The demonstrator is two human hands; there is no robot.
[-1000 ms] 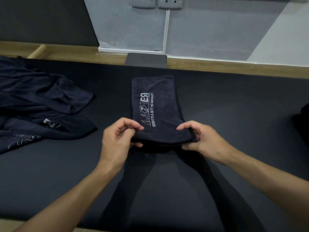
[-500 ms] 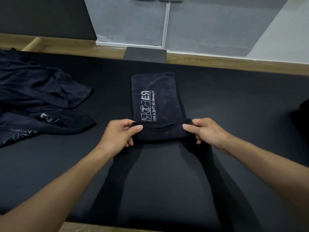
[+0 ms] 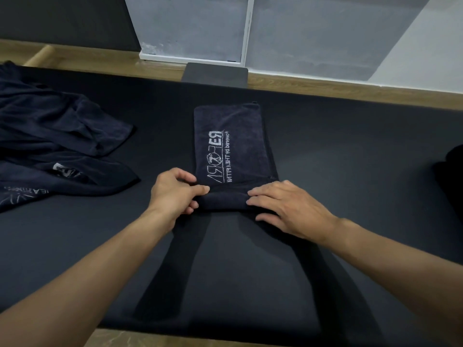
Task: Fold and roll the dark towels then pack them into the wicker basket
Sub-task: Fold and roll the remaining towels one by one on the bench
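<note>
The towel (image 3: 233, 146) lies mid-desk (image 3: 350, 159), long axis running straight away from the person, its near end turned into a short roll (image 3: 225, 197). The left hand (image 3: 175, 194) pinches the roll's left end with curled fingers; the right hand (image 3: 288, 209) presses flat on its right end. A heap (image 3: 57, 141) of towels sits at the left edge. No basket shows.

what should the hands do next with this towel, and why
Probably roll it one turn away, toward the logo: only the near end of the folded towel is rolled, the left hand pinches the roll, the right hand presses flat on it, the rest lies flat.
</note>
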